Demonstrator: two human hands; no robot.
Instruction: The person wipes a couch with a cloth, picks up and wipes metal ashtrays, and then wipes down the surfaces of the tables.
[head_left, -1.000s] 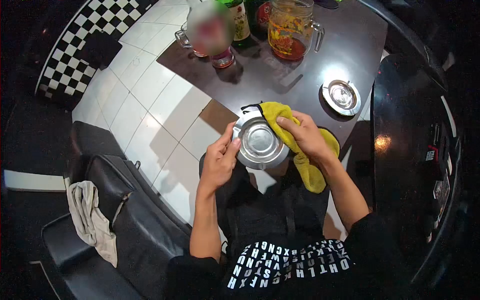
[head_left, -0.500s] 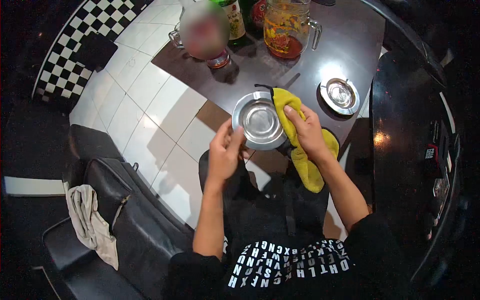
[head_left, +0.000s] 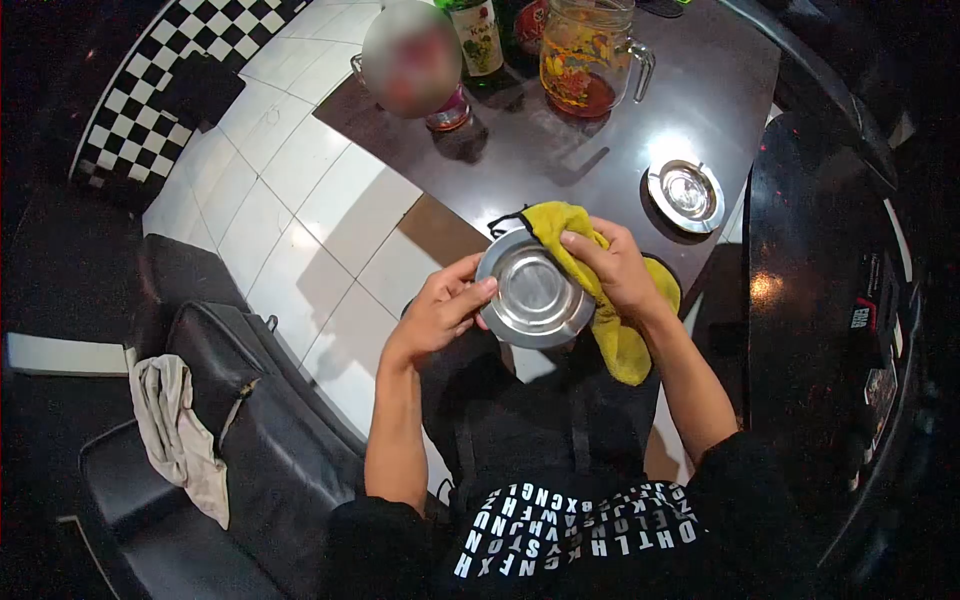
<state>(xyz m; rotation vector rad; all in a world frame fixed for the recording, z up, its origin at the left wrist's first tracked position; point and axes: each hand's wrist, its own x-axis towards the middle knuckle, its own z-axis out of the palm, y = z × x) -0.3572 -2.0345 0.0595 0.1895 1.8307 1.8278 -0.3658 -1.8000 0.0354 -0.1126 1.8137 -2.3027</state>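
Note:
A round silver metal ashtray [head_left: 533, 290] is held between my two hands, its hollow side facing up, above my lap. My left hand [head_left: 442, 308] pinches its left rim, thumb on top and fingers underneath. On the right, my right hand [head_left: 618, 268] grips a yellow cloth [head_left: 625, 345] with dark edging, folded over the ashtray's right rim. The cloth's lower end hangs down, and the fingers beneath it are hidden. A second metal ashtray [head_left: 686, 196] rests on the dark table [head_left: 520, 160].
On the table stand a glass pitcher [head_left: 583, 70] with red liquid, a green bottle [head_left: 478, 45] and a small glass [head_left: 448, 112] beside a blurred patch. A beige cloth [head_left: 178, 430] lies on the black sofa [head_left: 280, 440] at left. A dark glossy surface [head_left: 810, 300] is at right.
The ashtray rose, then came back down and has turned in my hands. My left hand loosened at its rim and now pinches it again. The yellow cloth stays in my right hand.

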